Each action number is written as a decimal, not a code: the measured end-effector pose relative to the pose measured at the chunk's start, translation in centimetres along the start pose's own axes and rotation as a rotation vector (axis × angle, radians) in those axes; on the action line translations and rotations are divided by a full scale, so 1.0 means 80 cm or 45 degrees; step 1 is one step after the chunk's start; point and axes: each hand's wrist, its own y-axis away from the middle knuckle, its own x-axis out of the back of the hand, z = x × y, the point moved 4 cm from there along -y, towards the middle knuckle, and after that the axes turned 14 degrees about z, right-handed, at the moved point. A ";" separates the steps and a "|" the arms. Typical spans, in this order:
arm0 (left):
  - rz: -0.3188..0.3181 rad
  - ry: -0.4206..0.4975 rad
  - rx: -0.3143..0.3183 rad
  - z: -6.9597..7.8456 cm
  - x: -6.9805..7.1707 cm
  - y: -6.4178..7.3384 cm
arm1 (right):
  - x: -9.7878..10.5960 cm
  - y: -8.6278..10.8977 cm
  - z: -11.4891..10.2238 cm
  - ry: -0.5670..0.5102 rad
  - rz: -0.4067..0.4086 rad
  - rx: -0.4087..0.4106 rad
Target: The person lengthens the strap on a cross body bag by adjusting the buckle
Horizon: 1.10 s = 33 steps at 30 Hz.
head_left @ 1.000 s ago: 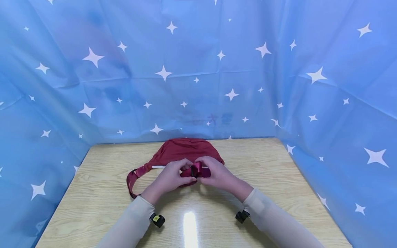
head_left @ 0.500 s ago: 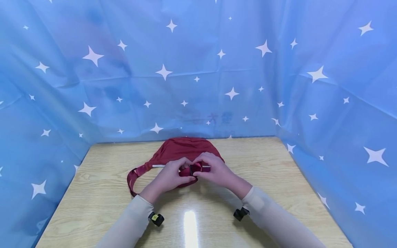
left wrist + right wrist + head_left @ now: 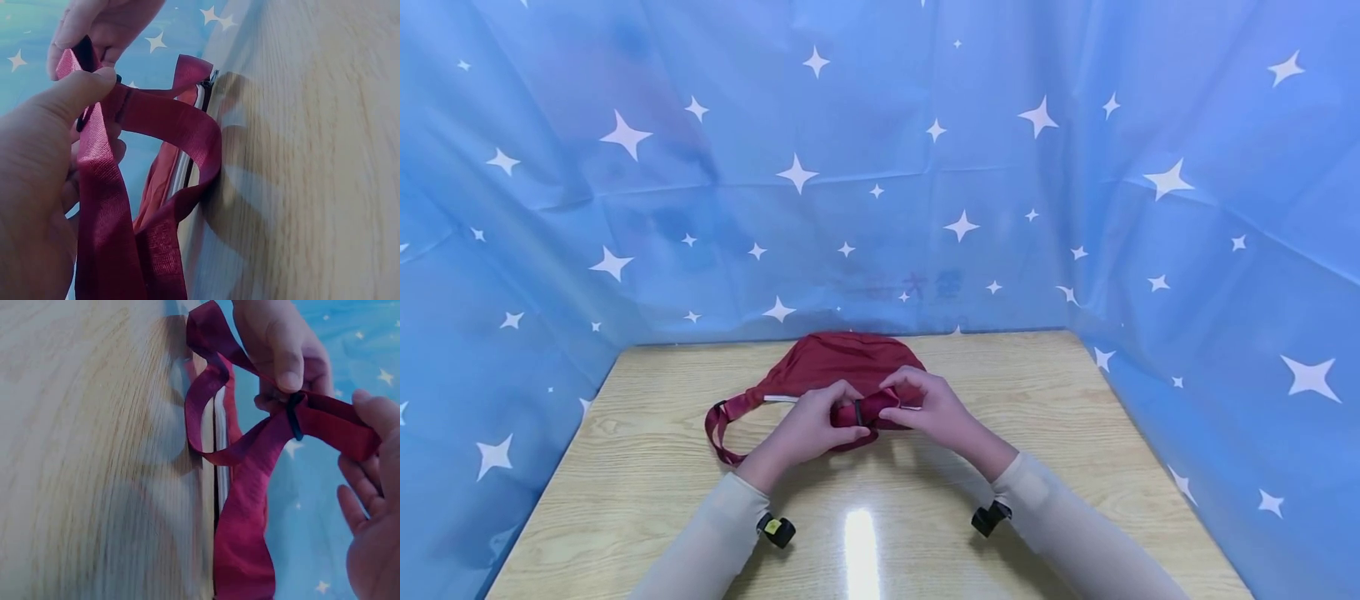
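A dark-red fabric bag (image 3: 850, 360) lies partly hidden from me; the fingers of a bare left hand (image 3: 812, 421) pinch its shiny red strap (image 3: 106, 219) beside a half-covered black buckle (image 3: 292, 417), those of a bare right hand (image 3: 938, 408) its fold. Under the bag, pale wood-grain counter (image 3: 1030, 392).

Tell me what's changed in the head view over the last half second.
The right hand moved rightward, away from the left hand, so more strap shows between it and the black buckle. The loop drew up slightly. Both hands kept hold; the red bag stayed on the table.
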 end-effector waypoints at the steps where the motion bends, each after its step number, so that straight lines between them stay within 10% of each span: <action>1: -0.002 0.003 -0.004 0.000 0.000 0.000 | 0.000 0.000 -0.001 0.009 -0.016 0.011; 8: -0.006 0.004 -0.021 0.005 -0.001 -0.001 | -0.007 -0.013 -0.029 0.471 -0.128 0.280; 15: -0.012 -0.017 -0.039 0.009 -0.002 -0.003 | -0.023 -0.023 -0.040 0.700 -0.236 0.213; 33: -0.014 0.056 -0.110 -0.006 -0.005 -0.002 | -0.003 -0.014 -0.023 0.217 -0.062 -0.069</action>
